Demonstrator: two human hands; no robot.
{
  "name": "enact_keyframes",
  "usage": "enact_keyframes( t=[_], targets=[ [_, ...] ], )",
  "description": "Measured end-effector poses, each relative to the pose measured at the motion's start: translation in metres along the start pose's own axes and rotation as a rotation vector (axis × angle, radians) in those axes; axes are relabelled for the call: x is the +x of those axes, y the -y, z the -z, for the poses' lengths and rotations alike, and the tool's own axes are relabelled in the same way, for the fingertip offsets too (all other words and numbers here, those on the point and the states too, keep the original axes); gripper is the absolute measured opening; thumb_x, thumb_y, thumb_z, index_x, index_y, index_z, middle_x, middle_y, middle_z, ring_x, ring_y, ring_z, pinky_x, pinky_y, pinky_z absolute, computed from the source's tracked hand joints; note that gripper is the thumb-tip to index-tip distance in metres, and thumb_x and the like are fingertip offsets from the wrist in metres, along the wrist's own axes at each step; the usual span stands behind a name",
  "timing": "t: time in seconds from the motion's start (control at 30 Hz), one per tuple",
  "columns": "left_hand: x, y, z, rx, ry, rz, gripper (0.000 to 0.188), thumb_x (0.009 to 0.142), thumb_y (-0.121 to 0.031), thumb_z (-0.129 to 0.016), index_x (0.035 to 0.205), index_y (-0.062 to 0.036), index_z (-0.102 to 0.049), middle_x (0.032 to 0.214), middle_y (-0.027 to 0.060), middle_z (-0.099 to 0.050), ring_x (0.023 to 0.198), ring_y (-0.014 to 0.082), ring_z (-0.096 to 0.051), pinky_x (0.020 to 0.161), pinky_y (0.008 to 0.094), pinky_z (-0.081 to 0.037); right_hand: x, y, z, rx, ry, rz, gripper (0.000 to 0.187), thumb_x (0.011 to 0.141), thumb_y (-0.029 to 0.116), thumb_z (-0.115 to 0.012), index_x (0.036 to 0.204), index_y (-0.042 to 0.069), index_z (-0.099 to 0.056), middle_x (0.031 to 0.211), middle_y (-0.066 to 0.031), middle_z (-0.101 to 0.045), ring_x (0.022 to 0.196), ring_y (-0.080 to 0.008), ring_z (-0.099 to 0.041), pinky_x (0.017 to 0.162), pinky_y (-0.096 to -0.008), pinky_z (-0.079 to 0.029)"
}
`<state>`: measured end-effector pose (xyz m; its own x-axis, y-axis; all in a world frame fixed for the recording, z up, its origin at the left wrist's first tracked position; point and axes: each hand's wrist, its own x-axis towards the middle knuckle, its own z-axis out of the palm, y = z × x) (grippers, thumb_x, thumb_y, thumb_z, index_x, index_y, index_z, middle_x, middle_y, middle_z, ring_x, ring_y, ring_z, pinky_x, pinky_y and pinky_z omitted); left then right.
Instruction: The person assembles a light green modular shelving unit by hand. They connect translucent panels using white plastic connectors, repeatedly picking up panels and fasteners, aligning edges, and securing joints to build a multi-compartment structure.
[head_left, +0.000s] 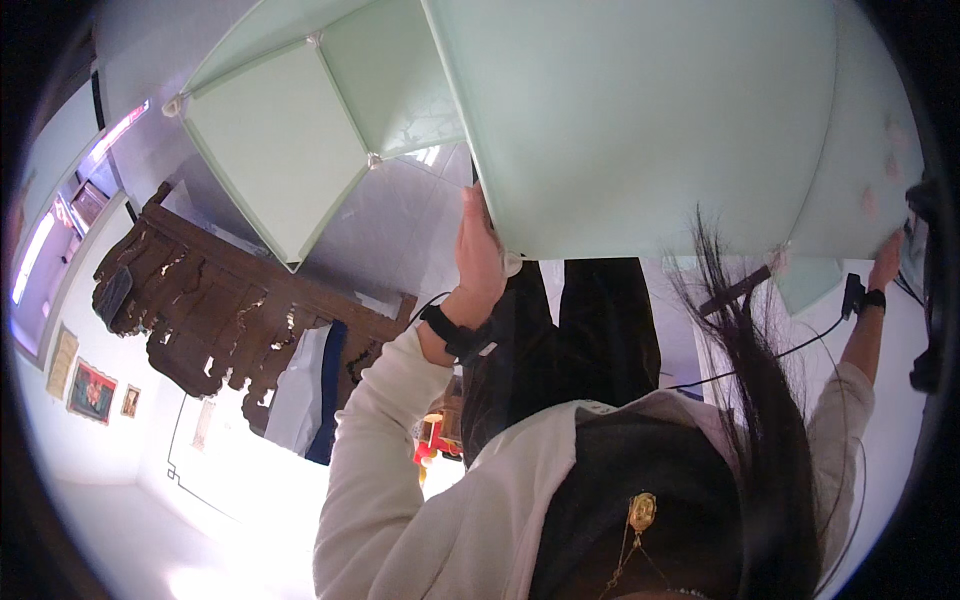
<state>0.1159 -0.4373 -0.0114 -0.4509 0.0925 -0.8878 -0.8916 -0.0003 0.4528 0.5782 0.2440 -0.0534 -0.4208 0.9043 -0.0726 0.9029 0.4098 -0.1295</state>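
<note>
Head view — pale-green panel (640,120) — tiled floor (405,225)

Left grip (482,250) upright, left arm (375,455) forward, right arm (847,405) stretched wide, right grip (886,262) partly hidden

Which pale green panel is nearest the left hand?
The large panel filling the upper centre: its left edge runs right by the left hand. The smaller panels at upper left are visibly apart from that hand.
</note>
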Motion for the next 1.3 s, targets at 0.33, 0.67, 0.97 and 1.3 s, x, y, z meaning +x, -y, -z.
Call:
enact_keyframes(
  t=[0.33,0.67,0.97,1.3],
  targets=[
    [-0.007,0.002,0.013,-0.016,0.151,-0.178,0.060,0.099,-0.045,-0.033,0.135,0.0015,-0.038,0.126,0.0135,-0.051,0.118,0.0221,-0.048,0.100,0.0340,-0.038,0.000,0.028,0.025,-0.058,0.077,0.086,0.051,0.097,0.035,-0.038,0.130,-0.003,-0.046,0.131,-0.0212,-0.049,0.118,-0.0321,-0.049,0.099,-0.0360,-0.036],
    [-0.073,0.000,0.040,0.777,0.230,-0.433,0.057,0.079,-0.007,-0.069,0.130,-0.0055,-0.043,0.097,0.0129,-0.063,0.082,0.0217,-0.066,0.072,0.0307,-0.052,-0.127,0.380,0.084,0.214,0.107,0.239,0.028,0.093,0.023,-0.053,0.113,0.005,-0.062,0.112,-0.0113,-0.064,0.104,-0.0214,-0.060,0.091,-0.0318,-0.043],
    [-0.049,-0.018,0.052,1.262,0.144,-1.164,0.026,0.073,-0.021,-0.070,0.094,-0.0095,-0.061,0.075,0.0055,-0.063,0.058,0.0225,-0.062,0.050,0.0323,-0.049,-0.157,0.759,0.016,0.609,0.071,0.822,0.032,0.090,0.026,-0.055,0.114,0.005,-0.058,0.115,-0.0126,-0.061,0.108,-0.0315,-0.057,0.092,-0.0392,-0.044],
    [-0.048,-0.007,0.048,0.993,0.105,-1.105,0.021,0.073,-0.017,-0.070,0.092,-0.0083,-0.064,0.077,0.0064,-0.067,0.061,0.0224,-0.065,0.051,0.0322,-0.051,-0.133,0.826,-0.040,0.373,0.374,0.757,0.035,0.094,0.035,-0.044,0.106,0.010,-0.064,0.100,-0.0165,-0.065,0.092,-0.0373,-0.060,0.079,-0.0432,-0.047]
  ],
)
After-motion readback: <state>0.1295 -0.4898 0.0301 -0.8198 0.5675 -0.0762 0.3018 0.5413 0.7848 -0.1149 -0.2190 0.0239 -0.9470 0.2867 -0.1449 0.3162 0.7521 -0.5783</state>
